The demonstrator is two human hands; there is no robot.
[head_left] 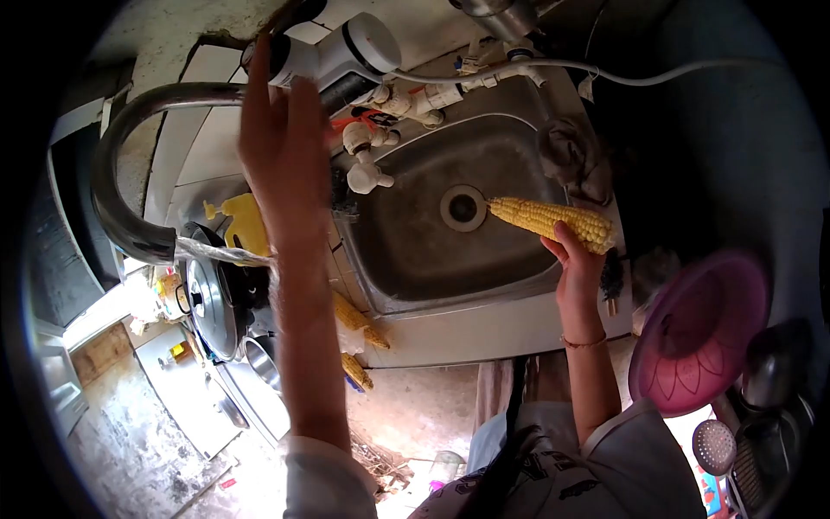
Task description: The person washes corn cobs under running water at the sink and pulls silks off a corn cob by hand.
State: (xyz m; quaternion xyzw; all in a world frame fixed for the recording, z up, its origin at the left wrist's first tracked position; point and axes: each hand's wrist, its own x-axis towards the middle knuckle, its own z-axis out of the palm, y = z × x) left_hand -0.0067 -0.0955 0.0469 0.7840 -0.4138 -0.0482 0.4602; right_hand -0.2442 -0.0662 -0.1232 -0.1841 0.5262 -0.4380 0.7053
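My left hand [281, 130] is raised in front of the white and grey tap body [350, 54], fingers stretched out and apart, slightly blurred; whether they touch it is unclear. From the curved metal spout [108, 173], water [220, 252] runs toward my left forearm. Over the right side of the metal sink [415, 251], my right hand [575, 268] grips a peeled yellow corn cob [549, 218] near its thick end. The cob's thin tip points at the drain [463, 208].
Two more cobs [350, 320] [356, 372] lie left of the sink's near edge. A yellow bottle [246, 223] and a lidded pot [212, 298] stand left. A dark cloth [572, 156] hangs on the sink's right rim. At right is a pink basin [700, 346].
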